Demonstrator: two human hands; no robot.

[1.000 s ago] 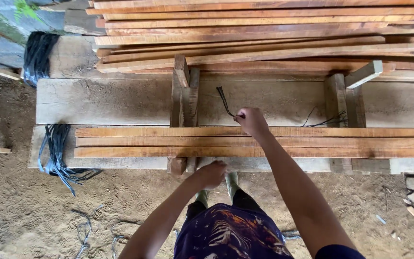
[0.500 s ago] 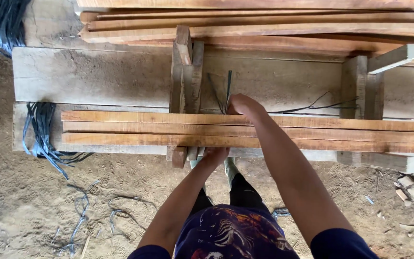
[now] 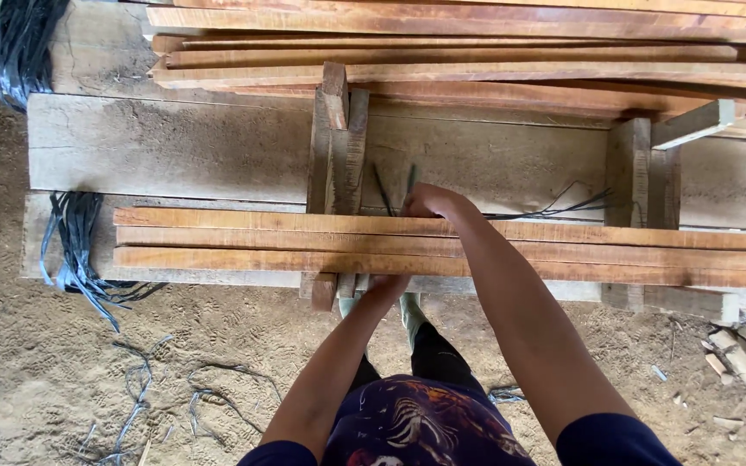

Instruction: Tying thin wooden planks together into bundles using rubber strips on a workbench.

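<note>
Since the earlier frames the right hand [image 3: 429, 200] has settled on the far edge of the bundle of long reddish-brown wooden slats [image 3: 511, 246], and the left hand [image 3: 388, 285] has tucked in under the near edge, where before it hung just short of the wood. The right hand is curled over the top slat, fingers closed around the two upright ends of a thin dark plastic strap [image 3: 395, 185] that rise just behind the bundle. How tightly it grips cannot be told, as the fingers are turned away from the camera. The left hand is largely hidden beneath the slats, so whether it holds the strap's lower run cannot be told.

The bundle lies lengthwise across two upright wooden cradle posts [image 3: 336, 160], in front of a broad grey weathered plank [image 3: 166, 147].

By its look the strap is light, thin and springy, probably slick, so it is best pinched close to the wood. The slats look stiff, narrow and rough-sawn, and light singly but weighty together.

A loose bunch of dark strapping [image 3: 75, 250] hangs off the left end of the bench over the sandy ground [image 3: 62, 371]. More stacked reddish planks [image 3: 477, 43] lie beyond.
</note>
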